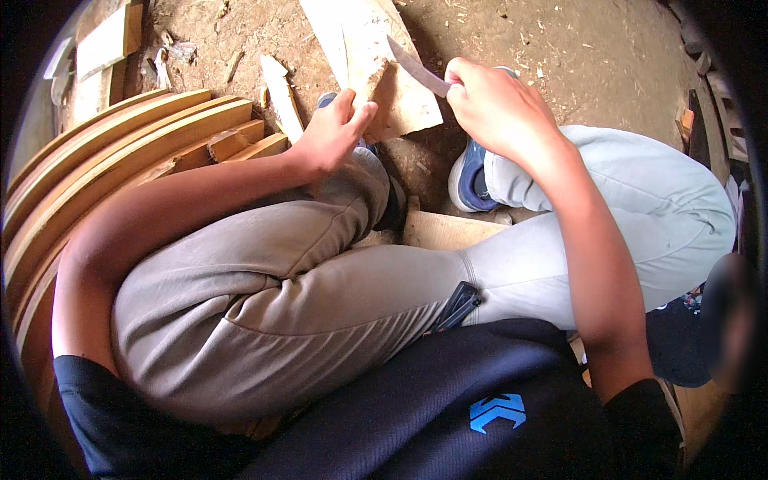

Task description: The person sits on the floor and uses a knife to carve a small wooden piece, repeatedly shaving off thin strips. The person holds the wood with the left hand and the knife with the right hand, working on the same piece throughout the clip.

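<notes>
Posture: person seated low, knees drawn up, grey trousers (264,304) filling the near field; dark shirt at the bottom edge.
Pocket: dark clip-like object (458,306) at the trouser seam between the thighs; kind cannot be told.
Near board: flat pale offcut (444,230) on the ground between the legs, partly hidden by the knees.
Shoe: blue and white shoe (468,180) on the ground under the right forearm, just beside the near board.
Left hand (332,132): fingers and thumb closed on the near edge of the wood slab, thumb on top, bracing it.
Right hand (498,104): fist clamped round the handle of the knife; handle hidden inside the fist.
Knife (418,70): pale blade points up and left from the right hand, its edge lying against the top face of the slab.
Wood slab (376,60): wide pale plank piece, tilted, running away from the knees; between both hands.
Left side: stack of curved wooden slats (104,160), laid edge to edge.
Far ground: bare dirt floor (560,48) with chips and a thin pale splinter (282,96) left of the slab.
</notes>
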A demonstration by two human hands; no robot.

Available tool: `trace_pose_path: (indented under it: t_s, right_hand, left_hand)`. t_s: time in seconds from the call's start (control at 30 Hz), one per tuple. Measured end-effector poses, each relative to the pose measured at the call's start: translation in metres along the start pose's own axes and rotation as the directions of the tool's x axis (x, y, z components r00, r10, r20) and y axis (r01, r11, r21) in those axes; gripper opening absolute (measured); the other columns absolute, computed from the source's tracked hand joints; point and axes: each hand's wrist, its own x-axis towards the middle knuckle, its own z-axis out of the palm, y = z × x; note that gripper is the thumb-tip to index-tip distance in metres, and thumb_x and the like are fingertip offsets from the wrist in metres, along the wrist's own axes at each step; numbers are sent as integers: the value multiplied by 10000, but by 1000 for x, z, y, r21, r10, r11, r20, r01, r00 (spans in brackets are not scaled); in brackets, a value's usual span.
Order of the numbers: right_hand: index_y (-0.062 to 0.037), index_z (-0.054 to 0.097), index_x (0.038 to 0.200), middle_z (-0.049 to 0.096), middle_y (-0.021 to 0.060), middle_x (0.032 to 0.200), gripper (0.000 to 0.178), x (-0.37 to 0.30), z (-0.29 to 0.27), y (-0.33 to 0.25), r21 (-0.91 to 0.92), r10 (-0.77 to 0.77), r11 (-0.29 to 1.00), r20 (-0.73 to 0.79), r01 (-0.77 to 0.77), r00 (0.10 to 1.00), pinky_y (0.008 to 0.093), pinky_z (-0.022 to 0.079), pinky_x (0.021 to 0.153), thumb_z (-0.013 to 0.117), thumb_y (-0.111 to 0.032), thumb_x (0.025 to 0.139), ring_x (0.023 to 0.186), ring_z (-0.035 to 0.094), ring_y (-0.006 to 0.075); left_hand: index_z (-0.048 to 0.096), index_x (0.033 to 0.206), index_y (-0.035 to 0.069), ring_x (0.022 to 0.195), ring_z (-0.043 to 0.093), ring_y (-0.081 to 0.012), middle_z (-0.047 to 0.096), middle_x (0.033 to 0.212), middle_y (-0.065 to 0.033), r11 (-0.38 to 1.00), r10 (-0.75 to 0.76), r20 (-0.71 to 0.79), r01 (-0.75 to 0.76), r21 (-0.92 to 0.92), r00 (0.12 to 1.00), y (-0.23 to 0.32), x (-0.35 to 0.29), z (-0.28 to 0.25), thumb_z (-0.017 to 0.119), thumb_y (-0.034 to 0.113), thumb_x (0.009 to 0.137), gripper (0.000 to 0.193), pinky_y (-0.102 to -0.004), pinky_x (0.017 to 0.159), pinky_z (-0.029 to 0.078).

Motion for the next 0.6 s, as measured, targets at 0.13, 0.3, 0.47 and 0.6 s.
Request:
trace_pose_path:
  t_s: [0.13, 0.3, 0.47, 0.6]
  right_hand:
    - [-96, 684, 1001, 695, 198, 973, 266, -4, -5, -9, 38, 5, 999, 21, -6, 1000, 495, 516, 830, 482, -255, 935, 960, 665, 391]
    - [-109, 711, 955, 702, 191, 950, 287, -4, -5, -9, 30, 16, 999, 20, -16, 1000, 495, 526, 818, 496, -298, 935, 933, 674, 379]
    - [-105, 717, 925, 702, 195, 915, 290, 0, -4, -5, 28, -10, 1000, 42, 8, 999, 493, 528, 814, 505, -302, 933, 913, 677, 382]
    - [-107, 719, 941, 700, 196, 904, 272, -1, -5, -3, 37, -13, 999, 48, 12, 999, 492, 526, 810, 524, -296, 927, 907, 678, 381]
  left_hand:
    - [526, 908, -16, 500, 512, -151, 530, 607, -58, 995, -89, 93, 93, -33, 992, -9, 6, -2, 525, 469, 989, 492, -340, 480, 439]
    - [541, 816, 4, 438, 504, -115, 527, 569, -36, 989, -139, 114, 145, -42, 984, -1, 0, -5, 543, 469, 986, 495, -311, 399, 408]
    - [556, 795, -15, 487, 542, -144, 549, 584, -67, 991, -127, 77, 124, 48, 989, -3, 3, -5, 561, 463, 975, 511, -351, 459, 446]
    - [568, 799, -23, 511, 535, -152, 549, 588, -79, 994, -101, 89, 96, 56, 991, -7, 7, -3, 563, 461, 972, 514, -365, 499, 452]
